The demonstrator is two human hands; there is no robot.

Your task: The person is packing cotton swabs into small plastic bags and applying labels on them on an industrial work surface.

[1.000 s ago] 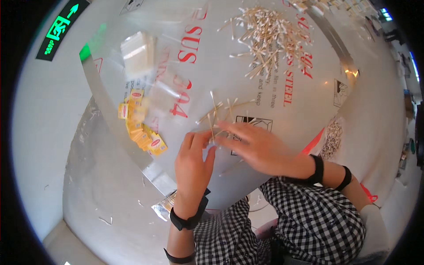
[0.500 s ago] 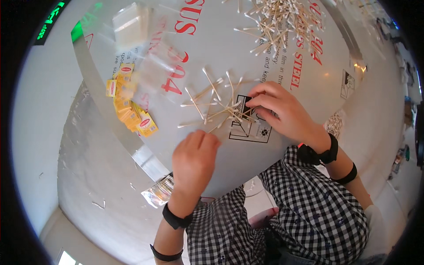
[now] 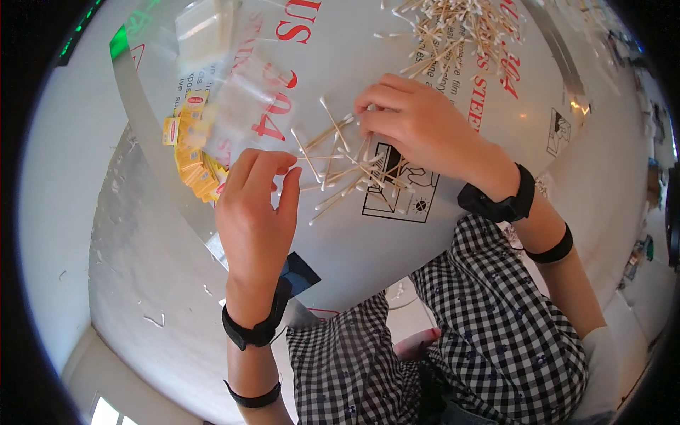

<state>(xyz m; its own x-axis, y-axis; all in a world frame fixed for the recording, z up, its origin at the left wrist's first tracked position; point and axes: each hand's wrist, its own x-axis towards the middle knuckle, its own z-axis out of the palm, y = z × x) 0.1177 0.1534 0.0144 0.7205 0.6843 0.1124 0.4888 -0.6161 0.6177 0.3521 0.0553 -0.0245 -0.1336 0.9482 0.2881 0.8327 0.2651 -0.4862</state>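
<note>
Several wooden cotton swabs [image 3: 365,170] with white tips lie crossed in a loose heap on the film-covered sheet. At the heap's left side my left hand [image 3: 256,202] has its thumb and index finger closing on the end of one swab. My right hand [image 3: 425,127] is over the heap's upper right, its fingers curled together at the upper end of another swab; the fingertips partly hide the contact. A larger pile of cotton swabs [image 3: 460,39] spreads farther away at the upper right.
Small yellow packets [image 3: 190,152] lie in an overlapping row at left. Beyond them are clear plastic bags [image 3: 205,35], some spread toward the middle. The grey sheet [image 3: 333,262] has a metal edge strip [image 3: 145,134] on the left. A dark blue piece [image 3: 301,273] is beside my left wrist.
My left hand has moved left and up to the heap's left edge. My right hand has moved up and left, away from the heap's lower right. The view has shifted slightly.
</note>
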